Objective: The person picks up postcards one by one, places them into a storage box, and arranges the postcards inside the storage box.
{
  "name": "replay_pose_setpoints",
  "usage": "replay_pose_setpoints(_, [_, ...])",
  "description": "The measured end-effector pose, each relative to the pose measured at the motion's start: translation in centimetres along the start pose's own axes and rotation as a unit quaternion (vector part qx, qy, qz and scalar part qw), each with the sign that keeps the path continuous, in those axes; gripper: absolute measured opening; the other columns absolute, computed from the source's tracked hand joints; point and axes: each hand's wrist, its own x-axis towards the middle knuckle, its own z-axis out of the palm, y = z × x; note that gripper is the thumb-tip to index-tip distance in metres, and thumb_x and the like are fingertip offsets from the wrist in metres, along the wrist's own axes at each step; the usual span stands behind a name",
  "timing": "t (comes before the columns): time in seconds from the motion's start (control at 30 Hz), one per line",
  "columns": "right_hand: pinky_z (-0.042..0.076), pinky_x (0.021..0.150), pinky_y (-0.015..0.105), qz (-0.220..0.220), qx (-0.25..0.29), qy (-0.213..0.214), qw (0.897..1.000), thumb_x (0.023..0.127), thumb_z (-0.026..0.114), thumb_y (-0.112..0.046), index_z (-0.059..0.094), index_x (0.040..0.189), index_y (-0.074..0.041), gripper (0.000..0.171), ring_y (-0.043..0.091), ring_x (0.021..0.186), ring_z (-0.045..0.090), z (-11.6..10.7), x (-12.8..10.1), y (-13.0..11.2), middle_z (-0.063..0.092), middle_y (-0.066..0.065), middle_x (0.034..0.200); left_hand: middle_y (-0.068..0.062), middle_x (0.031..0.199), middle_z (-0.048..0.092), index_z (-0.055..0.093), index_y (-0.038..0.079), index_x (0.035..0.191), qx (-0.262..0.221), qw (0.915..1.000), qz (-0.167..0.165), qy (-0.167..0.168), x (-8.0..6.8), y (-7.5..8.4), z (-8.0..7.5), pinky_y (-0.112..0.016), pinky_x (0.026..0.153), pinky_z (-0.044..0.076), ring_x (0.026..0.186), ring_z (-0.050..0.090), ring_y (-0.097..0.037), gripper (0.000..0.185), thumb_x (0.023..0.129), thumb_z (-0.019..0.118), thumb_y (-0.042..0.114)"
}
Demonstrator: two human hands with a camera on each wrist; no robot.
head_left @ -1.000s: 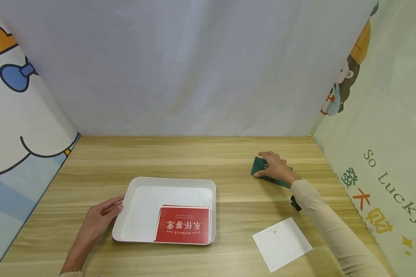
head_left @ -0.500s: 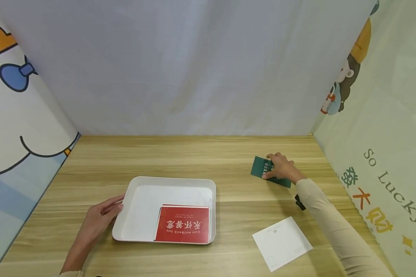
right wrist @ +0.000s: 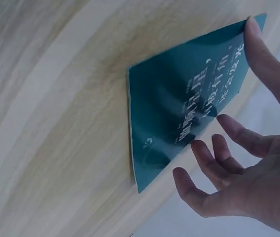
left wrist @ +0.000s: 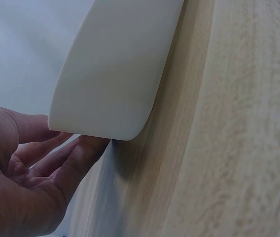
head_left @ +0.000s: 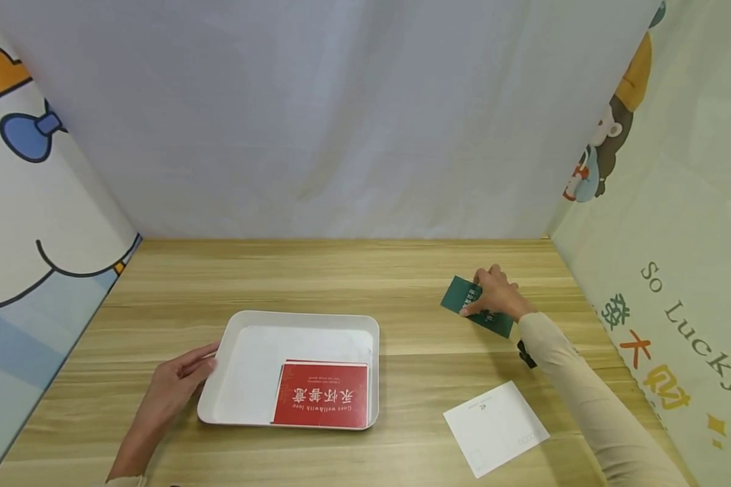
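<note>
Far right on the wooden tabletop (head_left: 414, 284), a dark green rectangular card with white lettering (head_left: 466, 299) sits under the right hand (head_left: 495, 295). Wrist view: card (right wrist: 184, 103) tilted, one long edge raised off the wood, the other down on it. Thumb tip presses the card's far corner; the other fingers (right wrist: 238, 131) are spread and only loosely bent above its printed face, not closed round it. Card surface matte, teal-green, thin white edge showing, lettering in a column near one short end, too blurred to read. Cream sleeve covers the forearm behind it.

Near right, well apart from the green card, a white rectangular card (head_left: 495, 427) lies flat.

Centre-left, a white rounded-corner plastic tray (head_left: 219, 365) rests on the table. Inside, at its near right corner, a red card with white characters (head_left: 321, 395) lies flat on white paper. Left hand (head_left: 173, 385) is at the tray's left rim: fingers (left wrist: 76, 158) nearly straight, tips touching the underside of the rim (left wrist: 115, 74), holding nothing.

Surround: pale curtain backdrop, cartoon-printed panels on both sides.
</note>
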Motion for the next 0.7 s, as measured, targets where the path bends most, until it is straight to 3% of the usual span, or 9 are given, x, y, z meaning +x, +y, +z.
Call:
replay_pose_setpoints(0.17, [0.029, 0.101, 0.073, -0.002, -0.001, 0.006, 1.0, 0.083, 0.091, -0.028, 0.045, 0.131, 0.011, 0.077, 0.052, 0.119, 0.042, 0.07, 0.13, 0.07, 0.043, 0.037, 0.131, -0.025, 0.137, 0.066, 0.055, 0.0, 0.15, 0.001, 1.0, 0.003, 0.004, 0.05, -0.18, 0.03, -0.016, 0.077, 0.054, 0.093, 0.059, 0.015, 0.05, 0.107, 0.063, 0.025])
replay_pose_setpoints(0.33, [0.02, 0.106, 0.08, -0.006, -0.014, 0.006, 1.0, 0.085, 0.09, -0.029, 0.043, 0.135, 0.009, 0.079, 0.058, 0.13, 0.041, -0.06, 0.3, 0.02, 0.048, 0.038, 0.137, -0.024, 0.138, 0.066, 0.055, 0.001, 0.151, 0.004, 1.0, 0.001, 0.002, 0.22, -0.24, 0.0, -0.015, 0.078, 0.054, 0.094, 0.058, 0.016, 0.051, 0.107, 0.063, 0.027])
replay_pose_setpoints(0.47, [0.017, 0.107, 0.084, -0.014, -0.016, 0.013, 1.0, 0.088, 0.087, -0.028, 0.05, 0.131, 0.01, 0.068, 0.054, 0.122, 0.05, -0.25, 0.22, 0.07, 0.055, 0.036, 0.131, -0.024, 0.139, 0.065, 0.054, 0.001, 0.151, 0.007, 1.0, -0.001, 0.001, 0.24, -0.21, -0.01, -0.014, 0.078, 0.053, 0.094, 0.057, 0.016, 0.052, 0.107, 0.063, 0.027])
replay_pose_setpoints(0.6, [0.025, 0.104, 0.083, -0.033, -0.007, 0.024, 0.999, 0.093, 0.082, -0.026, 0.062, 0.116, 0.009, 0.047, 0.043, 0.104, 0.06, -0.43, 0.11, 0.07, 0.065, 0.029, 0.114, -0.025, 0.14, 0.065, 0.054, 0.001, 0.151, 0.004, 1.0, -0.002, 0.002, 0.21, -0.15, 0.01, -0.014, 0.078, 0.053, 0.094, 0.057, 0.017, 0.051, 0.107, 0.063, 0.026])
replay_pose_setpoints(0.7, [0.043, 0.099, 0.069, -0.055, 0.016, 0.024, 0.998, 0.096, 0.077, -0.022, 0.066, 0.109, 0.009, 0.035, 0.036, 0.095, 0.062, -0.48, 0.06, -0.07, 0.069, 0.024, 0.105, -0.025, 0.141, 0.064, 0.054, 0.0, 0.151, 0.001, 1.0, -0.002, 0.003, 0.19, -0.12, 0.06, -0.014, 0.078, 0.053, 0.094, 0.057, 0.017, 0.05, 0.107, 0.062, 0.025])
